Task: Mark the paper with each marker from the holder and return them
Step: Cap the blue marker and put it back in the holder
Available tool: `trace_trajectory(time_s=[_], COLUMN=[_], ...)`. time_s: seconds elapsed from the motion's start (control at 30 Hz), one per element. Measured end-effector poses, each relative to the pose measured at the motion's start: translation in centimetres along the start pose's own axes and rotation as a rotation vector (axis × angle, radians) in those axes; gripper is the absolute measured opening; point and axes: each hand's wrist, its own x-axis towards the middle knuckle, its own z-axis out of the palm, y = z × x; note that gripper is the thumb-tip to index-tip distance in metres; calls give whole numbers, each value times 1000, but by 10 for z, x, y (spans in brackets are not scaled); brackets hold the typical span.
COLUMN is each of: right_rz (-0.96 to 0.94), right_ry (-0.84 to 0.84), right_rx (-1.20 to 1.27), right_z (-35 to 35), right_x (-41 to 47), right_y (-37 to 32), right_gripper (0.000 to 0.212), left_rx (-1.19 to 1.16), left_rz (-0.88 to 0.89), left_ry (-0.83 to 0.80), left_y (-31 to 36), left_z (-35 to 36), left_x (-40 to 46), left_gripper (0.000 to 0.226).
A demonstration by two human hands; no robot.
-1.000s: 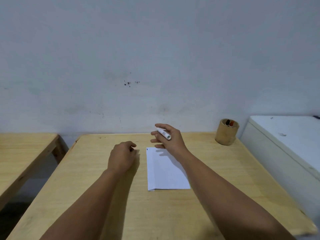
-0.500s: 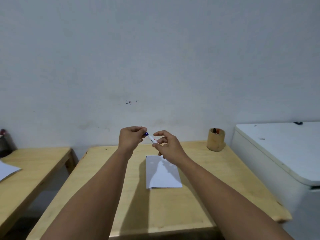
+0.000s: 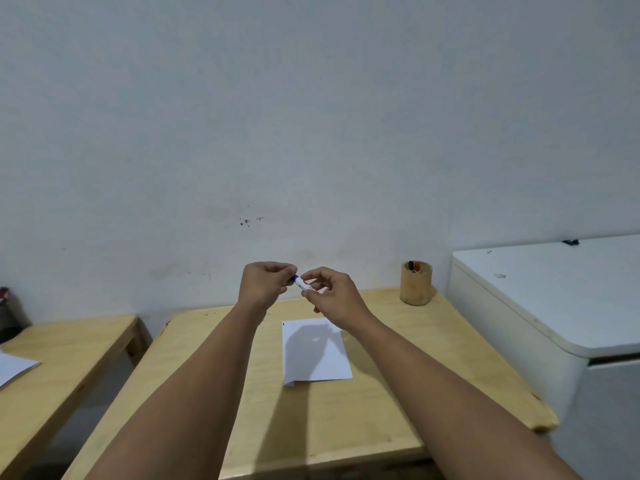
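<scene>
Two bare forearms reach forward over the wooden tabletop [image 3: 346, 427]. A white sheet of paper [image 3: 317, 355] lies flat near the tabletop's middle, its near left corner folded under, a tiny blue mark at its far left corner, and the hands' shadow across it. Above the paper's far edge, both hands are raised clear of the wood and meet on one white marker [image 3: 304, 284]: the right hand [image 3: 334, 296] pinches the white barrel between thumb and fingers, and the left hand [image 3: 265, 282] is closed around its blue cap end. Farther back, at the tabletop's far right corner, stands a round wooden holder [image 3: 416, 284] with two markers inside, one dark-ended and one orange-ended. A white cabinet [image 3: 554, 299] sits just beside the tabletop's right edge.
</scene>
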Motion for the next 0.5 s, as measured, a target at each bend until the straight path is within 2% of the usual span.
trace_trajectory(time_s=[0.13, 0.2, 0.27, 0.33, 0.4, 0.5], right_rz=[7, 7, 4, -5, 18, 37], right_ry=[53, 68, 67, 100, 210, 416], right_rx=[-3, -22, -120, -266, -286, -201], right_z=[-11, -24, -48, -82, -121, -178], right_x=[1, 7, 22, 42, 62, 87], right_y=[6, 10, 18, 26, 31, 39], right_gripper=[16, 23, 30, 25, 18, 9], left_rx=[-2, 18, 64, 183, 340, 451], left_rz=[27, 55, 89, 170, 246, 262], left_ry=[1, -11, -63, -108, -144, -221], left_y=[-3, 0, 3, 2, -5, -27], left_z=[20, 36, 57, 85, 115, 162], left_x=[5, 14, 28, 40, 48, 59], left_gripper=[9, 11, 15, 27, 43, 58])
